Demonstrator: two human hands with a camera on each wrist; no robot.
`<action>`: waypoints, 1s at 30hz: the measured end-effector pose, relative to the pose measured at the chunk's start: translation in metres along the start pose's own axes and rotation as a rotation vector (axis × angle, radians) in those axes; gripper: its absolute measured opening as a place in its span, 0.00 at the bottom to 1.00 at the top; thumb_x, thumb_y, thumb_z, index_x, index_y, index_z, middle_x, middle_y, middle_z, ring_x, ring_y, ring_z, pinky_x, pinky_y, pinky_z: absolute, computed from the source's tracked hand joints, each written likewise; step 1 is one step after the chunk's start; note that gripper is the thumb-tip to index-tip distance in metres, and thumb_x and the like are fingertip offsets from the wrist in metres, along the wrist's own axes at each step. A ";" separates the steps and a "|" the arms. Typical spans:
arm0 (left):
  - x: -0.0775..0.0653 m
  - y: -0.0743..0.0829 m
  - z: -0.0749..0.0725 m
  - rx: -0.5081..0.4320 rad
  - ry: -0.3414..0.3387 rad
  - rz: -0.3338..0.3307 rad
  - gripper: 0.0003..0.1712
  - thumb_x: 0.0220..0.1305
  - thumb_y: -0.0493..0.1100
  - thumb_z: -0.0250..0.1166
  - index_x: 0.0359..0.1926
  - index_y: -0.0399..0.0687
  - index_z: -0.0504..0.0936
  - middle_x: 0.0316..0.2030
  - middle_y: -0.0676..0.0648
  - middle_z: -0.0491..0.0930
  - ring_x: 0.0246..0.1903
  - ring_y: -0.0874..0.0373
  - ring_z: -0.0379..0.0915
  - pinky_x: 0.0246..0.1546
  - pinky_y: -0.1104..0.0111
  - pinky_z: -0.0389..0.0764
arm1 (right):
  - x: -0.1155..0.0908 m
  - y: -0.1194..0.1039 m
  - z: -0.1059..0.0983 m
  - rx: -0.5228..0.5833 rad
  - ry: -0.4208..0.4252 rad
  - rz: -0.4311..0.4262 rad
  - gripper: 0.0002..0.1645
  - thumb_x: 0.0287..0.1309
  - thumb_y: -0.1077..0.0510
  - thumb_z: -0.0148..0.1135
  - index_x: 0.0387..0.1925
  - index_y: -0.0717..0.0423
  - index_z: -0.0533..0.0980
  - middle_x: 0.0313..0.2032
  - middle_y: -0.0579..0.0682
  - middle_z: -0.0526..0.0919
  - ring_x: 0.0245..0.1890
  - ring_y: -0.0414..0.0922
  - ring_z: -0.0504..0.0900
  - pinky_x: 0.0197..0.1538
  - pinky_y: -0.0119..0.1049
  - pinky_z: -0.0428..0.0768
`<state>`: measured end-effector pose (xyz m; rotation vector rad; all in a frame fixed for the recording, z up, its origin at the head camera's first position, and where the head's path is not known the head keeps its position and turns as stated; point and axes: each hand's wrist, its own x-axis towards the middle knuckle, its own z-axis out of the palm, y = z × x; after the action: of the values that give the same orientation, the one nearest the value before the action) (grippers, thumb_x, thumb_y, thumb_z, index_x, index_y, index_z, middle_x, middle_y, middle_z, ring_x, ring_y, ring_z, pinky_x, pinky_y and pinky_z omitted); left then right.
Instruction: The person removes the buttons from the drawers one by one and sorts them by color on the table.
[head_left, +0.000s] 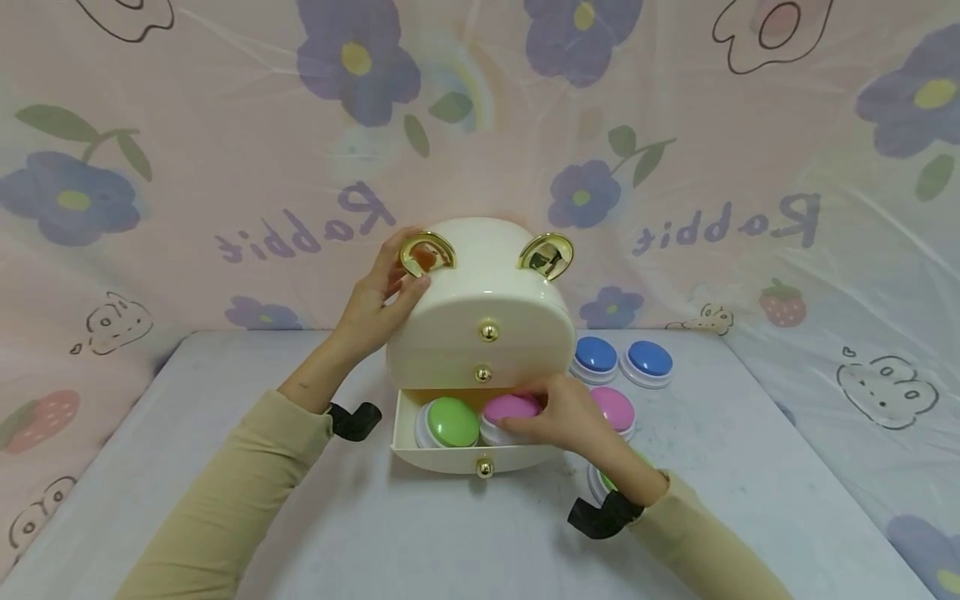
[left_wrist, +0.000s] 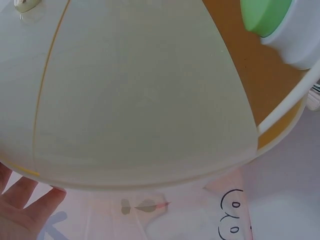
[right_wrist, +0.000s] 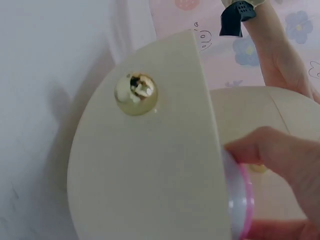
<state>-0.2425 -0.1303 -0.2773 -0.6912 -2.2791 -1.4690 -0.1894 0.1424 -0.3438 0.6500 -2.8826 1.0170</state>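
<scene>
A white drawer box (head_left: 480, 333) with gold ears and gold knobs stands on the table, its bottom drawer (head_left: 442, 460) pulled out. My left hand (head_left: 377, 302) grips the box's upper left side by the gold ear (head_left: 427, 253), thumb in front and fingers behind. Inside the drawer, a green push button (head_left: 453, 422) with a white base sits at the left. Beside it is a pink push button (head_left: 510, 407), which my right hand (head_left: 558, 415) holds between thumb and fingers. In the right wrist view, the drawer front hides part of this pink button (right_wrist: 240, 200).
Right of the box, two blue push buttons (head_left: 649, 358) stand at the back, with another pink button (head_left: 613, 409) in front of them. A green button (head_left: 597, 483) is mostly hidden under my right wrist. A patterned cloth (head_left: 480, 150) hangs behind the table.
</scene>
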 end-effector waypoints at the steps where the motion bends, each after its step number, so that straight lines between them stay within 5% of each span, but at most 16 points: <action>1: 0.000 0.000 0.000 0.001 0.000 0.000 0.33 0.70 0.43 0.57 0.70 0.65 0.55 0.63 0.41 0.69 0.63 0.44 0.67 0.65 0.46 0.66 | -0.001 -0.002 0.000 0.001 0.022 0.028 0.15 0.41 0.44 0.75 0.31 0.44 0.83 0.20 0.40 0.77 0.25 0.40 0.73 0.24 0.30 0.71; 9: 0.000 0.000 0.000 -0.007 -0.001 0.003 0.33 0.70 0.43 0.56 0.71 0.65 0.55 0.62 0.40 0.69 0.63 0.45 0.67 0.65 0.46 0.65 | -0.008 0.001 0.002 0.070 0.103 0.066 0.14 0.45 0.43 0.72 0.33 0.44 0.83 0.28 0.40 0.82 0.31 0.39 0.76 0.32 0.30 0.76; 22: 0.001 -0.001 0.000 0.011 0.002 0.008 0.34 0.69 0.43 0.57 0.71 0.65 0.54 0.63 0.42 0.68 0.63 0.44 0.67 0.65 0.46 0.65 | -0.030 0.034 0.000 0.332 0.197 -0.155 0.28 0.43 0.59 0.76 0.50 0.49 0.78 0.48 0.46 0.82 0.47 0.37 0.77 0.53 0.31 0.77; 30: -0.001 0.000 0.000 0.013 0.000 0.024 0.34 0.69 0.43 0.57 0.71 0.65 0.54 0.63 0.42 0.69 0.63 0.46 0.68 0.64 0.47 0.66 | -0.038 0.043 -0.001 0.400 0.192 -0.241 0.33 0.42 0.66 0.75 0.54 0.52 0.77 0.53 0.51 0.80 0.53 0.38 0.76 0.56 0.28 0.76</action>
<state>-0.2419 -0.1306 -0.2780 -0.7131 -2.2703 -1.4422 -0.1718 0.1881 -0.3743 0.8370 -2.3839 1.5329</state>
